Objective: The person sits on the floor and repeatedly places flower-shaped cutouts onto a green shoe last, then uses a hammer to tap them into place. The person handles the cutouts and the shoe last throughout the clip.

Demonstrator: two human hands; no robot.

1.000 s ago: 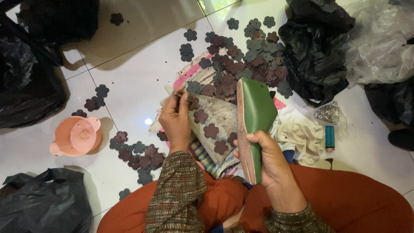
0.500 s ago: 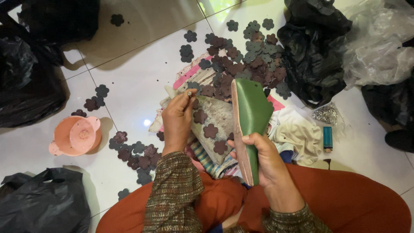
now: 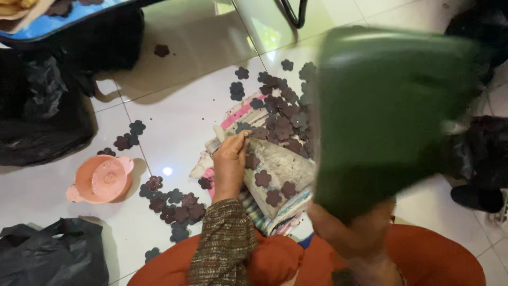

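Note:
My right hand [image 3: 338,230] is raised close to the camera and grips a large green slab [image 3: 386,116], blurred and hiding much of the right side. My left hand [image 3: 230,161] rests on a worn pale board [image 3: 286,167] over a striped cloth [image 3: 270,220] on my lap, fingers closed on a small pale tool [image 3: 218,132]. Dark flower-shaped pieces [image 3: 263,179] lie on the board. A heap of the same pieces [image 3: 280,114] sits just beyond it.
More flower pieces [image 3: 177,209] are scattered on the white tile floor. An orange plastic bowl [image 3: 100,179] stands at the left. Black plastic bags [image 3: 47,114] lie at the left, lower left [image 3: 53,257] and right [image 3: 484,159]. A blue tray edge [image 3: 63,20] shows top left.
The right hand has swung the green slab up towards the camera, so it now fills the right side. The view has come closer. The left hand stays on the board.

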